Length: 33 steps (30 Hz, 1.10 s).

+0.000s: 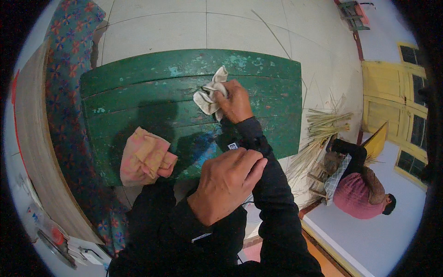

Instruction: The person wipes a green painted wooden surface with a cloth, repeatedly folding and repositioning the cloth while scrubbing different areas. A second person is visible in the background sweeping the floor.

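Observation:
My right hand (236, 101) grips a crumpled off-white cloth (207, 101) over the green wooden table (145, 83). Its fingers are bunched in the fabric, part of which hangs beyond them. Closer to my body, my left hand (230, 180) is curled against the black right sleeve (273, 176), gripping it at the forearm; the fingertips are hidden. On the table's near left side lies a folded pink and yellow cloth (147, 157), apart from both hands. The tabletop's green paint is worn, with pale blue patches.
A flower-patterned fabric (69, 69) covers a surface along the left, beside a wooden board edge (38, 121). Bundled dry stalks (325, 121) lie on the tiled floor (155, 31) at right. Near them a person (356, 194) sits by a yellow door (384, 83).

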{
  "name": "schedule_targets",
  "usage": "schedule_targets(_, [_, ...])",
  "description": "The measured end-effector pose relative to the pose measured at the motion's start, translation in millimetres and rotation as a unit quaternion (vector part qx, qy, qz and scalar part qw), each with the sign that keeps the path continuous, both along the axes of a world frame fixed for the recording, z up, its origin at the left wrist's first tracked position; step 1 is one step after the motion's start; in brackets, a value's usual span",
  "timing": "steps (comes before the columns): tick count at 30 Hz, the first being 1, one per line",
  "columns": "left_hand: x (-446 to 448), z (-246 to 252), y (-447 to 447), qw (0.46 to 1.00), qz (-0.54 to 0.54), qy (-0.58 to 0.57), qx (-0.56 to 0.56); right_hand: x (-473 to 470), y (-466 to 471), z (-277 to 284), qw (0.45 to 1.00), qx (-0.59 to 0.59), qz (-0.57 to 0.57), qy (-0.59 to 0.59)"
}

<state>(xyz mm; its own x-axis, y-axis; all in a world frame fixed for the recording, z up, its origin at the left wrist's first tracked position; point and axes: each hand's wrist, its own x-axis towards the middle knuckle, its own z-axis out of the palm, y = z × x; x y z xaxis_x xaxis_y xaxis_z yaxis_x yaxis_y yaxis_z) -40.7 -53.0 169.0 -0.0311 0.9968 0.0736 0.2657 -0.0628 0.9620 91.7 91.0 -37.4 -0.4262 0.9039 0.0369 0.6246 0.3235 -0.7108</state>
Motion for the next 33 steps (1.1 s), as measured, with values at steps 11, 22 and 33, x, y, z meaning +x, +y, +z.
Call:
schedule_targets(11, [-8,4,-2,0.999,-0.022,0.005,-0.046,123,77,19,0.955,0.049,-0.243,-0.163])
schedule_targets(22, [3,1,-4,1.000,-0.017,-0.003,-0.012,75,-34,30,0.995,0.013,-0.098,0.012])
schedule_targets(33, [1,4,-11,0.999,-0.026,0.017,-0.028,80,-5,6,0.972,-0.030,-0.226,0.053])
